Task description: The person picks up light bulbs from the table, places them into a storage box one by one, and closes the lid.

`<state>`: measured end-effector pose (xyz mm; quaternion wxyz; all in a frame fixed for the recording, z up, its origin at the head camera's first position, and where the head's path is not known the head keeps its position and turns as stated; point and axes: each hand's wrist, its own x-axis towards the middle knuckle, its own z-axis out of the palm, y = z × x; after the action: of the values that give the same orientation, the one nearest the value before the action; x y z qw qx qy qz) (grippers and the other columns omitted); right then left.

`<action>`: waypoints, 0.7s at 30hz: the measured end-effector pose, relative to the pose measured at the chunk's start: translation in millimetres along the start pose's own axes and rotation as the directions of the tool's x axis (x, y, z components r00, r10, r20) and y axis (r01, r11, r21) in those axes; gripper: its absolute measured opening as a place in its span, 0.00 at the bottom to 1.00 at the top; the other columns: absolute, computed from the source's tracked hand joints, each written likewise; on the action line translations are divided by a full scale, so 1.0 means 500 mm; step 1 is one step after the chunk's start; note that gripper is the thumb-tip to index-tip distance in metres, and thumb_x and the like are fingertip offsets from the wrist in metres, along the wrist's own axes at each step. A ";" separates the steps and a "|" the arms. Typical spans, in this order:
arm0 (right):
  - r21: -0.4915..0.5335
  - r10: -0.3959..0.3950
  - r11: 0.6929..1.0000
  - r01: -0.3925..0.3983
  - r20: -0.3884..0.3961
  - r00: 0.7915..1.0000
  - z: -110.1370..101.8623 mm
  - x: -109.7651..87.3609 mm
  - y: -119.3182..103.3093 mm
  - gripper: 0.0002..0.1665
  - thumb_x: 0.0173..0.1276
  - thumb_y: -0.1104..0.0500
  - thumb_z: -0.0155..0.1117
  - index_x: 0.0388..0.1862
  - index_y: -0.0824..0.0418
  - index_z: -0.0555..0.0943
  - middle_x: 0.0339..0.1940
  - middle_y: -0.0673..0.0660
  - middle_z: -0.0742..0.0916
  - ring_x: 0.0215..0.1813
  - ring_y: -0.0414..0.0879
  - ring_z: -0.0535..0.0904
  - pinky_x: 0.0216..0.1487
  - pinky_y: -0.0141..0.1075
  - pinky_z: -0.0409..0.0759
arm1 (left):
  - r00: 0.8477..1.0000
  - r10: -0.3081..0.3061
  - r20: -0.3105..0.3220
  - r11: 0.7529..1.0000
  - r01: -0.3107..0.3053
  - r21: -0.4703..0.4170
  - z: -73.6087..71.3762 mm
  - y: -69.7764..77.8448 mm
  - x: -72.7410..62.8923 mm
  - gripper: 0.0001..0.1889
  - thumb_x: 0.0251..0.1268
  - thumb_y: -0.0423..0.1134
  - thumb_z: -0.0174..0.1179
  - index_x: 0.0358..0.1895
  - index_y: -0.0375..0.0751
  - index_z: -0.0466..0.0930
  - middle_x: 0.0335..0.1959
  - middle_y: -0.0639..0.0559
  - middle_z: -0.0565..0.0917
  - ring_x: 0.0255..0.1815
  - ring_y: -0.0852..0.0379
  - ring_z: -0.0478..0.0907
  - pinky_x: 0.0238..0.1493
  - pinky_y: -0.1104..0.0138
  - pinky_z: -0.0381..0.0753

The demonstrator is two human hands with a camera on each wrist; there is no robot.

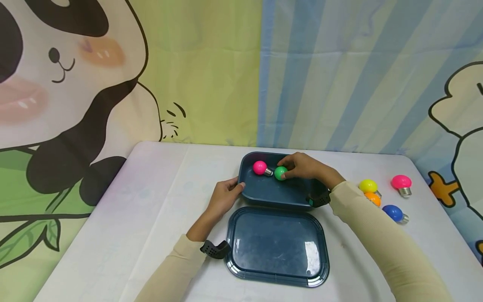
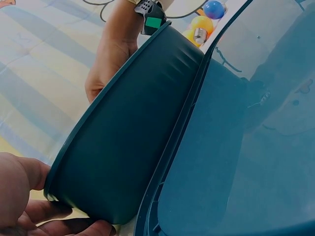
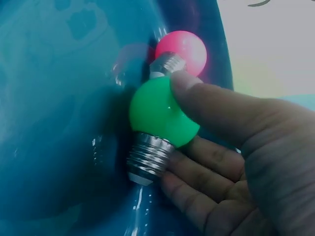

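A dark blue plastic box [image 1: 279, 197] stands on the table. Inside it, a pink light bulb [image 1: 259, 167] lies near the left end. My right hand [image 1: 303, 165] reaches into the box and holds a green light bulb [image 3: 160, 110] between thumb and fingers, its metal screw base uncovered in the right wrist view. The green bulb is right beside the pink one. My left hand [image 1: 222, 197] grips the box's left corner, thumb at the rim and fingers against the outer wall, as the left wrist view shows.
A matching lid [image 1: 277, 247] lies flat in front of the box. To the right of my right forearm are a yellow bulb [image 1: 367, 186], an orange bulb [image 1: 372, 199], a blue bulb [image 1: 392, 212] and another pink bulb [image 1: 401, 182]. A printed curtain [image 1: 222, 84] hangs behind the table.
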<state>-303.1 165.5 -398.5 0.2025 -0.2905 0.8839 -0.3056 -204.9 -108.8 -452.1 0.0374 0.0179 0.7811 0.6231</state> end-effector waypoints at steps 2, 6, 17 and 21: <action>0.000 -0.003 1.000 0.003 -0.011 1.000 -0.001 -0.003 -0.004 0.27 0.64 0.62 0.69 0.60 0.72 0.76 0.54 0.63 0.84 0.54 0.55 0.81 0.55 0.47 0.78 | 1.000 -0.001 -0.003 1.000 0.001 0.009 0.001 0.000 0.001 0.22 0.70 0.40 0.57 0.62 0.29 0.75 0.54 0.42 0.82 0.56 0.55 0.78 0.54 0.61 0.78; 0.014 -0.006 1.000 0.006 -0.034 0.999 -0.004 -0.009 -0.013 0.29 0.65 0.61 0.69 0.63 0.71 0.75 0.59 0.65 0.80 0.60 0.58 0.77 0.58 0.48 0.76 | 1.000 -0.006 -0.019 1.000 0.006 0.018 0.002 0.000 0.001 0.22 0.69 0.40 0.58 0.61 0.30 0.75 0.53 0.43 0.82 0.56 0.56 0.78 0.55 0.62 0.78; 0.001 0.026 1.000 -0.026 -0.074 0.997 -0.006 -0.025 -0.016 0.27 0.68 0.59 0.66 0.63 0.69 0.75 0.59 0.63 0.81 0.60 0.57 0.77 0.58 0.49 0.76 | 1.000 -0.001 -0.015 1.000 0.002 0.019 0.001 0.001 -0.001 0.22 0.69 0.38 0.58 0.61 0.29 0.75 0.55 0.41 0.81 0.57 0.54 0.77 0.55 0.61 0.77; -0.002 0.006 1.000 -0.007 -0.107 0.994 -0.012 -0.034 -0.011 0.26 0.67 0.59 0.67 0.62 0.69 0.76 0.58 0.63 0.82 0.59 0.57 0.78 0.57 0.50 0.76 | 1.000 -0.001 -0.016 1.000 0.001 0.025 0.002 0.004 -0.001 0.22 0.69 0.39 0.58 0.62 0.30 0.75 0.55 0.42 0.81 0.58 0.54 0.77 0.55 0.61 0.77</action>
<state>-291.5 175.4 -387.5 0.1557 -0.2711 0.8947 -0.3191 -204.5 -107.5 -450.4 0.0311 0.0128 0.7891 0.6134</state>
